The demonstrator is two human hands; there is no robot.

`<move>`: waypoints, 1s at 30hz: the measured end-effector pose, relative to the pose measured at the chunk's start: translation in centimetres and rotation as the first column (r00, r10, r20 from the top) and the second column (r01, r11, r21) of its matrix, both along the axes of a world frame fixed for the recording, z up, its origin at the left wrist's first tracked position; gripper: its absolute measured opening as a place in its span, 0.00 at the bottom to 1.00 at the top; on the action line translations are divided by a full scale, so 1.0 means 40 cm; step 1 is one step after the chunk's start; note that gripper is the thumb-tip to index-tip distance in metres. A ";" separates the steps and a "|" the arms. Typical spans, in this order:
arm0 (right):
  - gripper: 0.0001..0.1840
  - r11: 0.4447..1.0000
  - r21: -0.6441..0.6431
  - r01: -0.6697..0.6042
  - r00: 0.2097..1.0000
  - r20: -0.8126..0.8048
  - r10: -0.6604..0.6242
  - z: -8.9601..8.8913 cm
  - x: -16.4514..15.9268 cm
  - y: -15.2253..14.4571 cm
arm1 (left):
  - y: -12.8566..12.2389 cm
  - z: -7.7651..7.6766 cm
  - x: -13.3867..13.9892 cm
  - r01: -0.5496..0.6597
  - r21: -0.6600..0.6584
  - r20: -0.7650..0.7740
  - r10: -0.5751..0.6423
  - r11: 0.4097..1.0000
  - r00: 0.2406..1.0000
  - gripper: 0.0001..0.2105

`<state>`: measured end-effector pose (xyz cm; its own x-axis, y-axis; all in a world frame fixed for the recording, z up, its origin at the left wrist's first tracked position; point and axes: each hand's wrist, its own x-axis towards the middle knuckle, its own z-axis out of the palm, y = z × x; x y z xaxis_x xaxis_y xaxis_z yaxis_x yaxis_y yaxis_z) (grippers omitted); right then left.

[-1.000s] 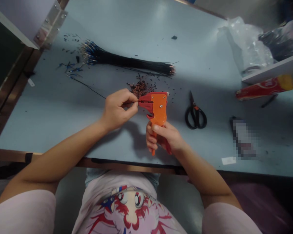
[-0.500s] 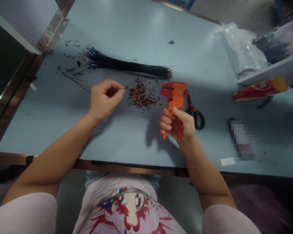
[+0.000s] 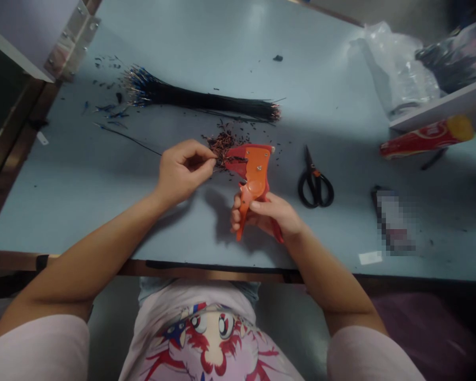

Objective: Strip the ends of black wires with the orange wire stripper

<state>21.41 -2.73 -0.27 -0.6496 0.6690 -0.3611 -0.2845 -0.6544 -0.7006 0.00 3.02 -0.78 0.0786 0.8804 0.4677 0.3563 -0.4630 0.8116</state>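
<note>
Thumb and forefinger of my left hand [image 3: 186, 170] pinch a thin black wire [image 3: 131, 139], whose blue-tipped end trails out to the left. My right hand [image 3: 264, 212] is wrapped round the handles of an orange and red wire stripper [image 3: 257, 166]. Its red jaws face left, close to my left fingertips; whether the wire's end is between them is too small to tell. Behind the jaws lies a heap of short copper and black wire scraps [image 3: 221, 138]. Beyond that rests a long bundle of black wires [image 3: 206, 102], blue tips at left and bare copper ends at right.
Black-handled scissors [image 3: 316, 185] lie right of the stripper. Farther right are a blurred-out phone-like object [image 3: 394, 219], a white label [image 3: 370, 257], a red and yellow tube [image 3: 426, 138] and clear plastic bags [image 3: 400, 69]. Loose blue-tipped pieces [image 3: 113, 112] lie at left.
My right hand has brought the wire stripper left to my left fingertips, and its handles look wider apart. My left hand has shifted slightly right with the wire. The scissors are now uncovered.
</note>
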 end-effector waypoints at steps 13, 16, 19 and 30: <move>0.16 1.000 0.027 -0.006 1.000 -0.029 0.007 0.000 -0.010 -0.012 | -0.012 0.011 0.008 0.068 0.050 -0.051 -0.065 0.996 0.997 0.03; 0.16 0.999 0.026 -0.020 0.999 -0.028 0.021 0.003 -0.011 -0.012 | -0.014 0.013 0.009 0.070 0.050 -0.064 -0.067 0.996 0.996 0.03; 0.17 0.999 0.024 -0.029 0.999 -0.029 0.030 0.005 -0.013 -0.013 | -0.015 0.014 0.009 0.070 0.054 -0.067 -0.066 0.996 0.996 0.03; 0.17 0.998 0.044 -0.042 0.999 -0.007 0.043 0.007 -0.014 -0.019 | -0.016 0.011 0.010 0.089 0.138 -0.088 -0.078 0.986 0.993 0.04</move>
<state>20.85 -3.48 -0.01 -0.6805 0.6558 -0.3269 -0.2624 -0.6347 -0.7268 0.40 2.37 -0.33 0.1920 0.7948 0.5757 0.3740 -0.6016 0.7058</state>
